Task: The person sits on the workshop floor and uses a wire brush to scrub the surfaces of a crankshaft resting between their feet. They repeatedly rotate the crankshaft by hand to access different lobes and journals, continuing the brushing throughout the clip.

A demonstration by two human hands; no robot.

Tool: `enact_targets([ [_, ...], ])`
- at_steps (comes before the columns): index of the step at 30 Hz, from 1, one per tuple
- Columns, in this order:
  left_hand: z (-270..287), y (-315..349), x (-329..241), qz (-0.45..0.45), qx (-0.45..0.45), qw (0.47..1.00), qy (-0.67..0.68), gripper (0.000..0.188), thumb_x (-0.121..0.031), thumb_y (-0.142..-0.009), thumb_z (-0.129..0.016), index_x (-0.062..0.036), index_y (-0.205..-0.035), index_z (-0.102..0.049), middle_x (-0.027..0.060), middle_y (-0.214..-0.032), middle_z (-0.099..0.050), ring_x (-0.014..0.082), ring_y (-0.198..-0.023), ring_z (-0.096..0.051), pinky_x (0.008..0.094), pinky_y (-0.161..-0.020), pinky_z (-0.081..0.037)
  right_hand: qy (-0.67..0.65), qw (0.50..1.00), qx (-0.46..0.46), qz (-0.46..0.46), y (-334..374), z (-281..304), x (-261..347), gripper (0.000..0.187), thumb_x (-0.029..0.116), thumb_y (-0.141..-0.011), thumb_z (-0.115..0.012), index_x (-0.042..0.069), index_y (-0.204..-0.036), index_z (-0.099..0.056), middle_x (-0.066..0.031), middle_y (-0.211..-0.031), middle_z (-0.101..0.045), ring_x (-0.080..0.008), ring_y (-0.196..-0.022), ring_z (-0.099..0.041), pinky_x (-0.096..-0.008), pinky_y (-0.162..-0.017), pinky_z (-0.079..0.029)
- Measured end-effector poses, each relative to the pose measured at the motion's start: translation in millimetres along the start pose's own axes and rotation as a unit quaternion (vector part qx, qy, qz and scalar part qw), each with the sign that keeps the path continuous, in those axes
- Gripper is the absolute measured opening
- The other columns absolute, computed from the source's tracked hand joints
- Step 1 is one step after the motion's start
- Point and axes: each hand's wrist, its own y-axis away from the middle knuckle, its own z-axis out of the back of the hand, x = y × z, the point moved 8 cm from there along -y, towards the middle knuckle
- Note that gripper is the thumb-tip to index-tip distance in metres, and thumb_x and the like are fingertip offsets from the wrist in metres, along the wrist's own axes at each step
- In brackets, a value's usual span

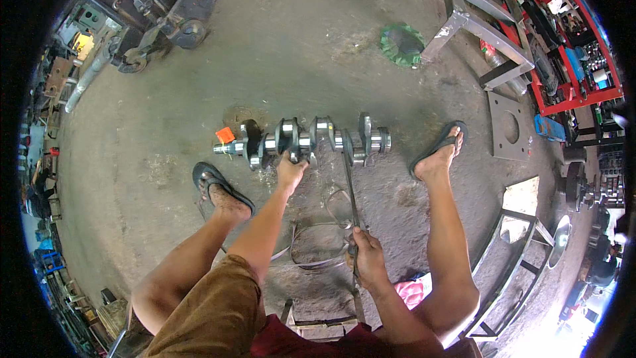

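Observation:
A shiny metal crankshaft (306,140) lies crosswise on the floor between my feet. My left hand (291,171) reaches down to its middle, fingers closed around a part of it, with the fingertips partly hidden. Closer to my body, my right hand (368,257) is a fist around a long, narrow dark strap (352,192). That strap runs taut from the fist up to the right part of the crankshaft; whether it loops around the shaft is hard to see. Thin strap loops (318,265) lie on the floor between my arms.
An orange piece (225,135) sits by the crankshaft's left end. Farther off are a green-rimmed round object (402,44), a grey metal stand (464,23) and a red rack (576,103). A plate with a hole (509,149) and a metal frame (507,265) lie right; wheeled equipment (189,33) stands far left.

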Motion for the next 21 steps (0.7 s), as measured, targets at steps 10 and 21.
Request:
enact_targets([
  [10,12,14,-21,-0.047,-0.096,0.982,-0.155,0.026,-0.017,-0.072,-0.069,0.0028,-0.088,-0.065,0.0252,-0.075,-0.065,0.0406,-0.078,-0.066,0.044,-0.07,-0.05,0.272,0.952,-0.044,0.135,12,-22,34,0.045,0.036,-0.098,-0.043,-0.002,-0.077,-0.052,-0.0165,-0.065,-0.052,-0.0305,-0.063,-0.05,-0.0397,-0.063,-0.041],
  [21,64,61,17,-0.04,-0.108,0.967,-0.227,0.029,-0.022,-0.068,-0.075,0.0004,-0.085,-0.069,0.0243,-0.073,-0.065,0.0389,-0.072,-0.066,0.0444,-0.065,-0.052,0.313,0.938,-0.039,0.141,72,-13,14,0.043,0.035,-0.096,-0.043,-0.002,-0.091,-0.063,-0.0245,-0.087,-0.062,-0.0418,-0.085,-0.058,-0.0445,-0.077,-0.045],
])
